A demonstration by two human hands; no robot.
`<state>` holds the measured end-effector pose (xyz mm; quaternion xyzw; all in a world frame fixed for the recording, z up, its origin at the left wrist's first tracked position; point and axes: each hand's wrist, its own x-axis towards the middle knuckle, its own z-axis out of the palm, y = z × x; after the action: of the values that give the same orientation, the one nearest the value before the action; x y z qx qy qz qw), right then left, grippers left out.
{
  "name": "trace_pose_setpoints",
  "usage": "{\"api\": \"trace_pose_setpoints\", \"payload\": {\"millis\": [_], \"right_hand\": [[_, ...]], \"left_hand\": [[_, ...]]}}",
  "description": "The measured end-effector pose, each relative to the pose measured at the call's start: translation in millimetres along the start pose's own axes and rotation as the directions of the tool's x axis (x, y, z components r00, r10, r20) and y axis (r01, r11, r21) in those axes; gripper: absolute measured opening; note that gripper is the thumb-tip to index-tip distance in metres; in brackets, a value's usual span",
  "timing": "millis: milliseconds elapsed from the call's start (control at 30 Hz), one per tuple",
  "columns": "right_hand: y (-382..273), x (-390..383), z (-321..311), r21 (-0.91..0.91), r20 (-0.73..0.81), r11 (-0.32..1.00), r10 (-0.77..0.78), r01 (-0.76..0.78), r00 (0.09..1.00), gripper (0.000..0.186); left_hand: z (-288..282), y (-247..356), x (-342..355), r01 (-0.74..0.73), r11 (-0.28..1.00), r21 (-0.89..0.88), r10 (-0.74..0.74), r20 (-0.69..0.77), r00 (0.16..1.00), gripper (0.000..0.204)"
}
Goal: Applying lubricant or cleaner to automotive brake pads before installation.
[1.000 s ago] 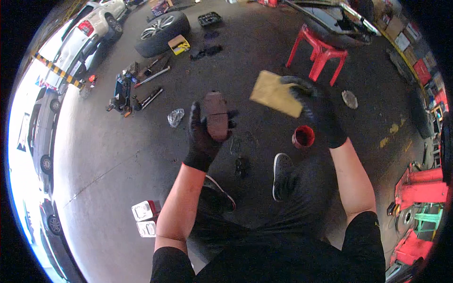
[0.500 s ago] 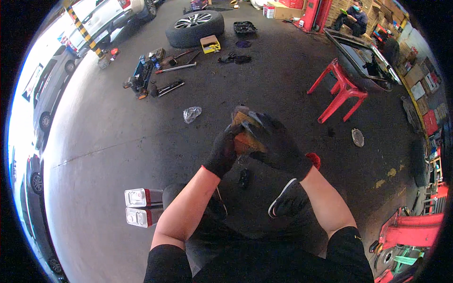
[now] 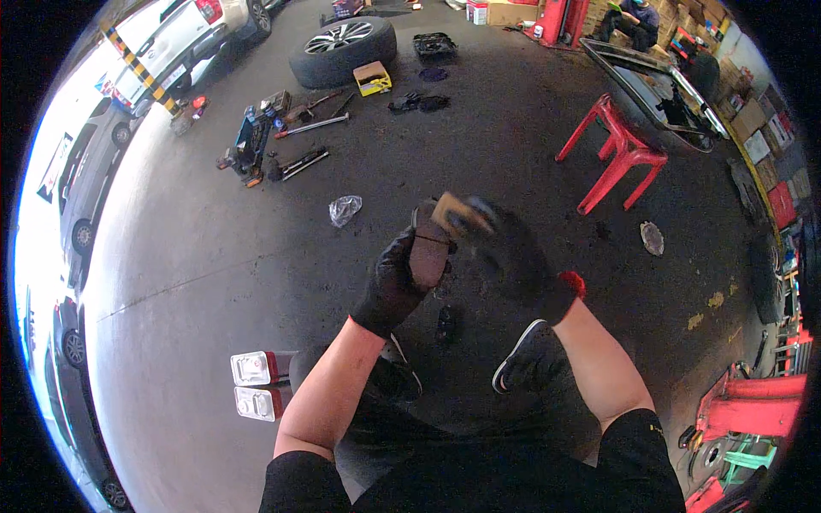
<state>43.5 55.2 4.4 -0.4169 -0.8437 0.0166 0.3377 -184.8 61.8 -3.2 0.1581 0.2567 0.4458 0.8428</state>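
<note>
In the centre, my gloved left hand (image 3: 392, 278) grips a brown brake pad (image 3: 428, 252), held upright with a groove across its face. My gloved right hand (image 3: 513, 252) is closed on a tan sandpaper piece (image 3: 449, 208), which lies over the pad's upper right part; its fingers are blurred. A red cup (image 3: 571, 282) is mostly hidden behind that hand. On the floor between my shoes sits a small black object (image 3: 446, 325). Two white-and-red rectangular items (image 3: 252, 369) lie beside my left leg.
A red stool (image 3: 629, 154) stands ahead right, near a large black-framed panel (image 3: 650, 90). Tools (image 3: 248, 150), a yellow box (image 3: 372, 81) and a wheel (image 3: 342, 56) lie ahead. A person (image 3: 637, 26) sits at upper right. Cars stand left; red equipment (image 3: 761, 393) is at lower right.
A second ago the sandpaper was apart from the pad; it then covered the pad between both hands. Now it is raised toward the pad's upper right, exposing more brown face.
</note>
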Motion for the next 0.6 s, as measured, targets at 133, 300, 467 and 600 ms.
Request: {"api": "trace_pose_setpoints", "payload": {"millis": [133,300,467,600], "right_hand": [[-19.4,2.4,7.3,0.13,0.13,0.991,0.011,-0.028,0.991,0.07],[-18.9,-3.3,24.2,0.318,0.018,0.948,-0.032,0.025,0.999,0.076],[-15.9,-2.1,28.2,0.098,0.052,0.994,-0.061,0.056,0.997,0.082],[-16.6,-3.5,35.6,0.052,0.093,0.999,-0.02,0.015,0.995,0.08]], "left_hand": [[-19.0,-3.6,4.8,-0.002,0.99,0.141,0.004,-0.008,1.0,0.047],[-14.2,-14.5,7.4,-0.042,0.997,0.068,0.037,0.079,0.996,0.063],[-7.1,-14.5,3.9,-0.049,0.999,0.016,0.047,0.107,0.993,0.073],[-2.0,-9.2,-0.6,0.045,0.999,0.006,-0.045,-0.014,0.999,0.077]]}}
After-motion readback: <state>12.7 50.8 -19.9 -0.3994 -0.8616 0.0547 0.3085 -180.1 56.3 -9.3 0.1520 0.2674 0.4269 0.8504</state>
